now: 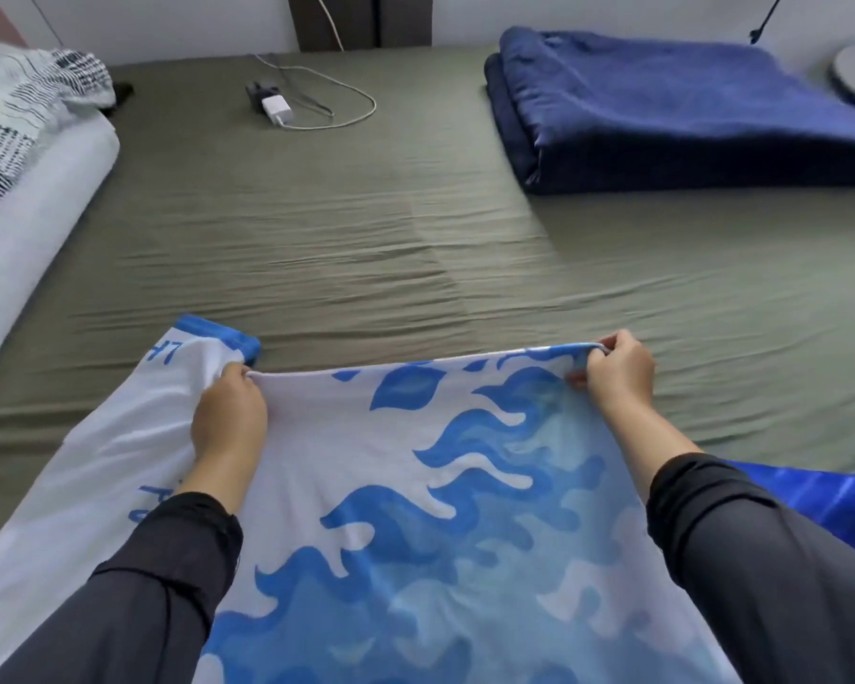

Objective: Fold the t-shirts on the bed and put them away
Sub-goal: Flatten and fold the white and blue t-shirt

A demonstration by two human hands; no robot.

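A white t-shirt [415, 486] with a blue flame pattern lies spread on the near part of the bed [366, 249]. Its blue-cuffed sleeve [208, 343] sticks out to the left. My left hand [228, 412] grips the shirt's far edge beside that sleeve. My right hand [618, 372] pinches the same far edge at its right end, lifting it slightly off the sheet. A fold of bright blue fabric [820, 496] shows under my right forearm.
A folded dark blue blanket [687, 111] lies at the far right. A white charger with cable [277, 111] rests at the far middle. At the left lie a white pillow [26, 224] and a striped cloth [30, 106]. Olive sheet stretches between them.
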